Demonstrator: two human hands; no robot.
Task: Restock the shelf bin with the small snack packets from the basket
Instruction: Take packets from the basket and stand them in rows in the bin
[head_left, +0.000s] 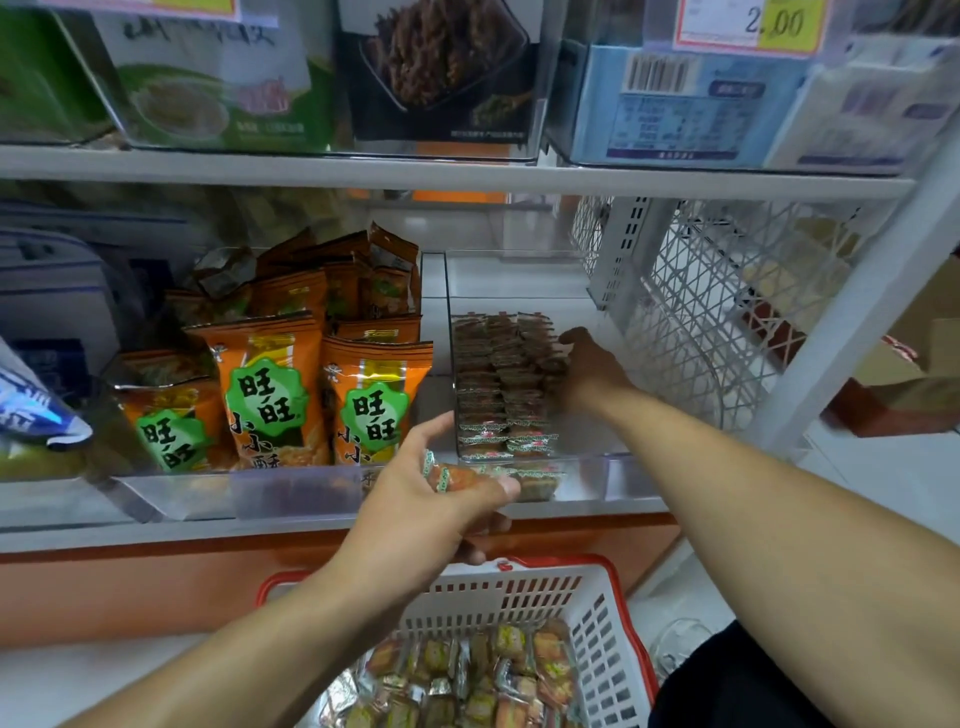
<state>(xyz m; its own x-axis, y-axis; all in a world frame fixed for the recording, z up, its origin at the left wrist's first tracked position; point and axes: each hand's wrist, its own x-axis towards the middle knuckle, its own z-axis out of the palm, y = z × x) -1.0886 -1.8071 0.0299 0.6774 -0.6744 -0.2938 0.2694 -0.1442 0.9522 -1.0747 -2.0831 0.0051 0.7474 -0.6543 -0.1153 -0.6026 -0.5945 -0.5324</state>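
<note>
Loose small snack packets (467, 675) lie heaped in the white basket (597, 613) with its red rim, directly below the clear shelf bin (597, 467), and many are left, so by my reading the restocking is in mid-course. Above the basket and just in front of the bin's front wall, the left hand (431, 499) pinches a few packets (452, 475) between thumb and curled fingers. Inside the bin, at the right side of the stacked rows (498, 384), the right hand (592, 364) reaches in with its fingers against the packets; whether it grips any or only steadies the rows I cannot tell (the fingertips are hidden among the wrappers).

The step in hand looks like loading and tidying: one hand brings a fresh batch, the other squares the stack. The next move seems to call for lifting the left hand's packets over the bin's front wall and setting them on edge in line with the rows, while the right hand keeps them from toppling.

Left of the bin stand orange snack bags (270, 395) with green labels. Right of it is a white mesh shelf side (727, 312), and above it another shelf with boxed goods (691, 104).
</note>
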